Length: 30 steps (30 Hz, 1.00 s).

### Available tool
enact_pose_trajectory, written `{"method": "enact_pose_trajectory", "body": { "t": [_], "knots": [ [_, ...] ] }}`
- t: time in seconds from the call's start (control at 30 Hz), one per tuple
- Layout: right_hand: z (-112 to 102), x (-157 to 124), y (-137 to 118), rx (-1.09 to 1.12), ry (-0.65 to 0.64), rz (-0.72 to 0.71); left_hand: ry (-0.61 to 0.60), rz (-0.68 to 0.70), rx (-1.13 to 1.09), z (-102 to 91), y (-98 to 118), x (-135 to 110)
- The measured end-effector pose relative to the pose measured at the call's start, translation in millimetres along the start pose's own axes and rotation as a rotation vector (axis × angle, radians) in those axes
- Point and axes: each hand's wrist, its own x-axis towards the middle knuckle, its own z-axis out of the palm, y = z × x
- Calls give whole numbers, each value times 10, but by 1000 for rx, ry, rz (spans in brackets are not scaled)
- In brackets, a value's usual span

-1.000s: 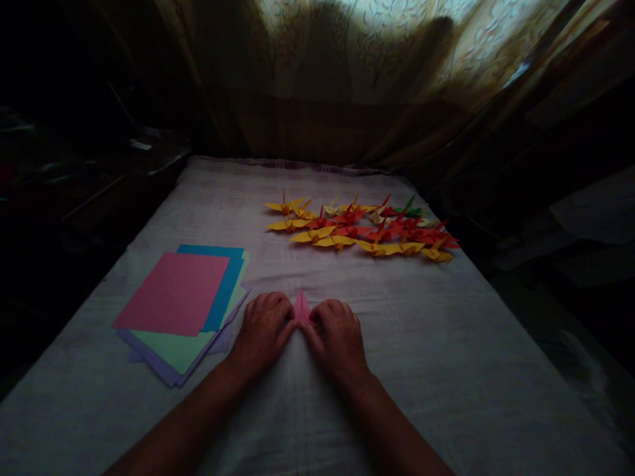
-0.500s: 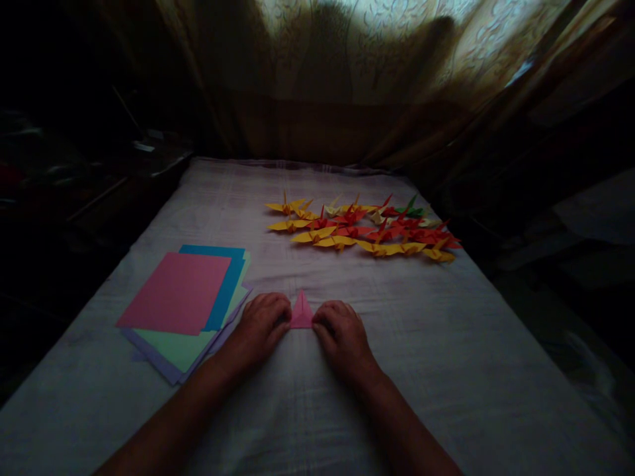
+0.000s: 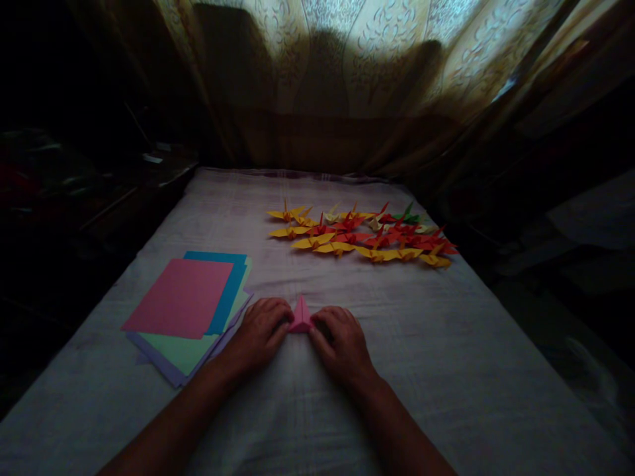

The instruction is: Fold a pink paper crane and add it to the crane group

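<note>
A small pink folded paper (image 3: 300, 317) stands between my hands, pointed at its far end, with a crease line down its middle. My left hand (image 3: 266, 328) pinches its left corner between thumb and fingers. On the other side my right hand (image 3: 342, 337) grips the right corner the same way. The fingertips hide both corners. Just left of my left hand lies a stack of square paper sheets, with a pink sheet (image 3: 181, 297) on top, a blue sheet (image 3: 233, 291) under it, then pale green and purple ones.
Several folded paper cranes (image 3: 340, 248) in yellow, red, cream and green stand in rows farther back, right of centre. A pale checked cloth (image 3: 421, 370) covers the table. Behind it hangs a patterned curtain (image 3: 317, 86). Both sides of the room are dark.
The pink paper has gone from a flat triangle to a narrower, raised shape, its lower part bulging. My hands have drawn slightly closer together. The camera view has tilted up a little.
</note>
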Motion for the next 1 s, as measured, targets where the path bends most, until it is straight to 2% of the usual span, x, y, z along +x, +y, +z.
{"method": "enact_pose_trajectory", "body": {
  "t": [0.37, 0.57, 0.67, 0.83, 1.0],
  "knots": [
    [-6, -17, -51, -70, 80, -198, 27, 25, 29, 34, -43, -14],
    [-25, 22, -43, 50, 205, -270, 54, 70, 38, 29, -69, -57],
    [-25, 17, -48, 170, 247, -178, 87, 124, 28, 14, -78, -78],
    [35, -19, -77, 414, 277, 126, 133, 173, -26, 5, -59, -75],
    [107, -23, -94, 604, 200, 206, 133, 98, -91, 40, -41, -63]
  ]
}}
